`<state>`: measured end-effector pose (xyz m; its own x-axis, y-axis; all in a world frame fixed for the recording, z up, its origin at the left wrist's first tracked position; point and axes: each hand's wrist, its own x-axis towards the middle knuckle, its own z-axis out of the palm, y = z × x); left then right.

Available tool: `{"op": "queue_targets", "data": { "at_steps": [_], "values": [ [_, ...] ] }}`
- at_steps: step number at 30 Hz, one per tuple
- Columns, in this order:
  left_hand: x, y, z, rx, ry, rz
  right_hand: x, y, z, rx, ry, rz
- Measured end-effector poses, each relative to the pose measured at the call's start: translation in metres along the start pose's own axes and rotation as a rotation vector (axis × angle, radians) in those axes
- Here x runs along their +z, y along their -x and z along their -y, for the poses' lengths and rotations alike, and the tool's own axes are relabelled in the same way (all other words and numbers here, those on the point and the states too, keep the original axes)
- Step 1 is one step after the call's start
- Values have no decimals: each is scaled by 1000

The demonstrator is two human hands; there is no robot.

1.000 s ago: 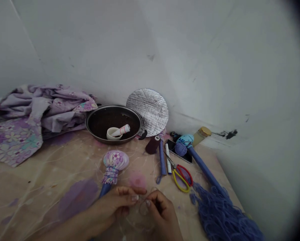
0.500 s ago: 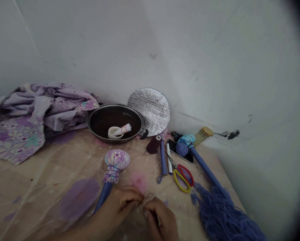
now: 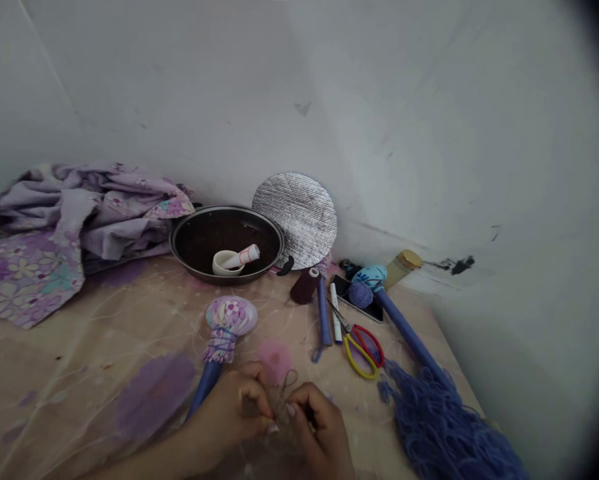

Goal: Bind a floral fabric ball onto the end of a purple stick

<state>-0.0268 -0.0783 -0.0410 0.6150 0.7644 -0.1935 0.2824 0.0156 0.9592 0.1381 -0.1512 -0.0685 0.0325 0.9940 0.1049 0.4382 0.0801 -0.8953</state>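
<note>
At the front of the table my left hand (image 3: 242,408) and my right hand (image 3: 323,427) face each other, fingertips close but apart. Both are closed in a pinch. Between them a thin thread (image 3: 285,387) rises in a small loop, held in the right fingertips and running toward the left ones. A tiny pale bit shows at my left fingertips, too small to name. Beside and partly behind my left wrist lies a blue stick with a padded flowered-cloth head (image 3: 231,317), bound with blue yarn; my hand and forearm hide its lower end.
Behind stand a dark pan (image 3: 199,272) holding a white cup (image 3: 224,263), a silver disc (image 3: 299,220) and a maroon thread cone (image 3: 305,287). Scissors (image 3: 362,350), a marker (image 3: 336,313) and a phone (image 3: 374,310) lie right, near blue yarn (image 3: 444,427). Flowered cloth (image 3: 114,220) is heaped left.
My left fingertips have moved down and slightly left, and my hands have drawn a little apart. The thread loop now stands higher between them. The whole view has shifted slightly.
</note>
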Motion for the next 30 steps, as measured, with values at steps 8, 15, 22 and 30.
{"op": "queue_targets", "data": {
  "at_steps": [8, 15, 22, 30],
  "values": [
    [0, -1, 2, 99, 39, -64, 0, 0, 2, 80, -155, -34],
    [1, 4, 0, 45, -49, -39, -2, -2, -1, 109, -190, -34],
    [5, 6, 3, 16, -171, -75, -1, -1, -2, 133, -196, -40],
    [-1, 6, -3, 121, -217, -36, -9, -5, 3, 123, -192, -58]
  ]
}}
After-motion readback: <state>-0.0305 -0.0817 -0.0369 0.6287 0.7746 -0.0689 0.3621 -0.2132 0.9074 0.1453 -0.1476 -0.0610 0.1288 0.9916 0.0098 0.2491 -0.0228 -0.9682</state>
